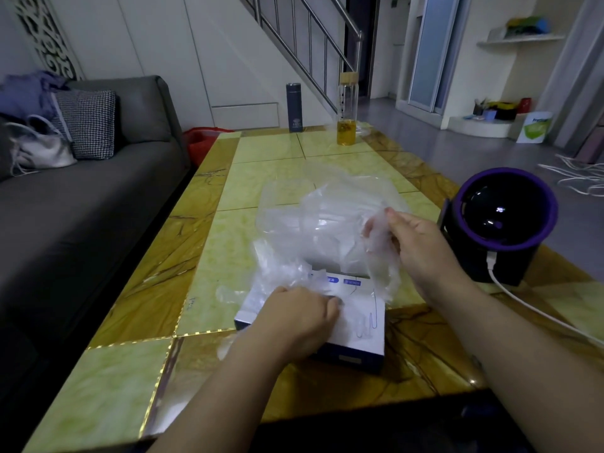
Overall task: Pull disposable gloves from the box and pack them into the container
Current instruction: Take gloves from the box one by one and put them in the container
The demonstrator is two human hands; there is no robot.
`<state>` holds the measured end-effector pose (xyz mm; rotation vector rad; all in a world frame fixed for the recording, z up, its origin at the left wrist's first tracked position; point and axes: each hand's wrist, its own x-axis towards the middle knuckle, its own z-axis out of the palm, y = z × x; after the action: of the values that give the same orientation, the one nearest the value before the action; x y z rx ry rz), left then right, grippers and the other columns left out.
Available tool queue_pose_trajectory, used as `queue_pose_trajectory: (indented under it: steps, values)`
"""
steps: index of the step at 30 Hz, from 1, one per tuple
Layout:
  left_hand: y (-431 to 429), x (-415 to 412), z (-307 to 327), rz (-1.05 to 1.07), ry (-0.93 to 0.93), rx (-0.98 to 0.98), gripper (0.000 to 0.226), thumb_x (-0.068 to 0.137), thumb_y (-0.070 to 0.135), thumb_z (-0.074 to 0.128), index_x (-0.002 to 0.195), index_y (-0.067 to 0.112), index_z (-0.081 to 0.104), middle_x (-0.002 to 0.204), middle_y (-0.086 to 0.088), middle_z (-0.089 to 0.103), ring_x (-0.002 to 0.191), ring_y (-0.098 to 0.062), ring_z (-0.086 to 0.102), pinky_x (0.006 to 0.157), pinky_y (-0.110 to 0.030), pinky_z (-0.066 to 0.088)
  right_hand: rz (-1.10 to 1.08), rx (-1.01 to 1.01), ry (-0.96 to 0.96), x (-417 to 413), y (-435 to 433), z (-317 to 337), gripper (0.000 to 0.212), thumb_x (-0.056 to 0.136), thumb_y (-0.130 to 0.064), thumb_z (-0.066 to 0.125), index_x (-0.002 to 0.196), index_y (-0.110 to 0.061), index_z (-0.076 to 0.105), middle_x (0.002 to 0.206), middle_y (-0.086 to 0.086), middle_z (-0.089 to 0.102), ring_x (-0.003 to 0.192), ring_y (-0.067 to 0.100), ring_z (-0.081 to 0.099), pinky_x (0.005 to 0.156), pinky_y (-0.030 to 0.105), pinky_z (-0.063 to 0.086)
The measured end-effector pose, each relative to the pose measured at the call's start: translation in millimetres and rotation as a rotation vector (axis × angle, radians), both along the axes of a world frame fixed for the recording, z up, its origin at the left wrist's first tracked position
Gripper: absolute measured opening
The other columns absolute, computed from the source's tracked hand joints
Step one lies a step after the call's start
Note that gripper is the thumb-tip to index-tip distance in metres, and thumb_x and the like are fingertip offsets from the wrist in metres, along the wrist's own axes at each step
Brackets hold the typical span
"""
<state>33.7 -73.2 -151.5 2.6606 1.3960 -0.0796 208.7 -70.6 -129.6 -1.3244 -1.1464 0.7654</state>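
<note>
gloves [327, 223]: thin clear plastic | box [356, 322]: card | table [268, 148]: glossy tile

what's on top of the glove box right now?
The left hand rests on the glove box, crumpled gloves beside it. The right hand holds another glove, hanging over the opening. Whatever is under the left hand is hidden.

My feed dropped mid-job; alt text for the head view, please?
The right hand pinches a clear glove above the box, while the left hand rests on the box top. A clear container stands just behind, on a yellow tiled table.
</note>
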Motion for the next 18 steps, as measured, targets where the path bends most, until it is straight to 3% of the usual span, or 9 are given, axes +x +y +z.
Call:
queue_pose_trajectory:
  steps: [3,5,8,11,12,14,16,18]
  values:
    - [-2.2,5.8,5.3,0.108,-0.263,-0.293,0.031,0.101,0.031,0.029,0.119,0.019,0.051,0.117,-0.01,0.058,0.104,-0.026,0.052,0.084,-0.034,0.039,0.021,0.046,0.03,-4.2,-0.5,0.9,0.051,0.094,-0.045,0.046,0.083,0.001,0.065,0.078,0.015,0.062,0.072,0.021,0.055,0.07,0.033,0.044]
    - [-5.1,9.5,6.6,0.115,-0.375,-0.37,0.022,0.098,0.03,0.035,0.113,0.02,0.049,0.108,-0.005,0.058,0.096,-0.022,0.052,0.076,-0.032,0.039,0.035,0.075,0.037,-6.1,-2.1,3.4,0.041,0.101,-0.033,0.042,0.081,-0.008,0.068,0.078,0.004,0.067,0.07,0.01,0.061,0.068,0.024,0.048]
    - [-4.2,7.3,10.5,0.103,-0.483,-0.202,0.025,0.097,0.03,0.045,0.119,0.021,0.053,0.109,0.004,0.061,0.1,-0.013,0.057,0.083,-0.028,0.046,0.027,0.089,0.003,-7.4,-5.1,7.8,0.038,0.101,-0.03,0.04,0.083,-0.013,0.069,0.079,0.0,0.07,0.07,0.005,0.062,0.069,0.024,0.049]
    - [-2.8,-7.0,27.8,0.14,-0.77,-0.015,0.02,0.093,0.034,0.054,0.107,0.025,0.065,0.095,0.016,0.067,0.085,0.003,0.061,0.073,-0.012,0.045,0.026,0.136,-0.075,-9.6,-8.8,10.0,0.037,0.101,-0.033,0.042,0.088,-0.01,0.069,0.091,0.016,0.068,0.081,0.028,0.063,0.074,0.033,0.047]
    - [-2.7,-12.7,33.0,0.146,-0.896,-0.078,0.023,0.09,0.041,0.056,0.107,0.028,0.066,0.094,0.017,0.068,0.083,0.006,0.062,0.073,-0.01,0.045,0.04,0.154,-0.126,-12.1,-11.2,11.2,0.032,0.101,-0.031,0.042,0.092,-0.018,0.07,0.093,0.007,0.07,0.087,0.022,0.064,0.077,0.03,0.048]
    - [-2.4,-20.6,39.0,0.118,-1.171,-0.415,0.052,0.081,0.058,0.06,0.124,0.029,0.058,0.111,0.014,0.066,0.096,0.005,0.063,0.085,-0.018,0.05,0.115,0.222,-0.292,-20.9,-18.1,14.2,0.025,0.101,-0.028,0.042,0.103,-0.027,0.066,0.1,-0.011,0.067,0.094,0.004,0.061,0.08,0.019,0.046]
    - [-5.0,-20.8,43.0,0.056,-1.328,-0.649,0.071,0.075,0.063,0.064,0.133,0.024,0.051,0.126,0.007,0.061,0.114,-0.005,0.059,0.098,-0.032,0.047,0.203,0.292,-0.541,-29.5,-22.4,13.6,0.032,0.098,-0.033,0.04,0.109,-0.019,0.066,0.106,-0.007,0.062,0.1,0.004,0.055,0.084,0.017,0.042]
    - [-7.2,-15.8,44.0,0.069,-1.531,-0.738,0.071,0.076,0.056,0.066,0.134,0.018,0.048,0.125,0.004,0.062,0.114,-0.009,0.06,0.099,-0.034,0.047,0.268,0.332,-0.815,-37.4,-23.9,6.9,0.039,0.094,-0.038,0.037,0.11,-0.017,0.066,0.115,-0.004,0.058,0.108,0.01,0.048,0.092,0.023,0.039]
